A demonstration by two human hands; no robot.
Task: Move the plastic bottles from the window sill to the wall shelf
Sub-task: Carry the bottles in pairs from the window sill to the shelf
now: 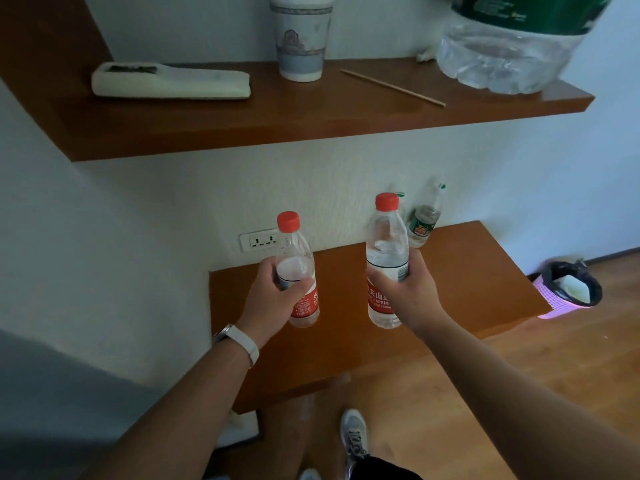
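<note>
Plastic bottles, head view: we see two red-capped ones, both in hand, upright, above the lower wooden shelf (467, 271). Left hand (273, 299) is wrapped around the left bottle (298, 271) at mid-body, fingers closed over the label's upper edge. Right hand (405, 289) is closed around the right bottle (386, 258) at the label, cap slightly higher than the left one's. White wristband (242, 341) on the left wrist.

A third small bottle (424, 220), green label, stands at the back of the lower shelf against the wall, just beside the right bottle.

Upper wall shelf (311, 116) carries a white remote (169, 81), a paper cup (301, 36), a thin wooden stick (393, 87) and a big clear water jug (509, 53) at its right end.

Wall socket (259, 241) sits left of the lower shelf. Pink bin (568, 292) on the floor, far right.
</note>
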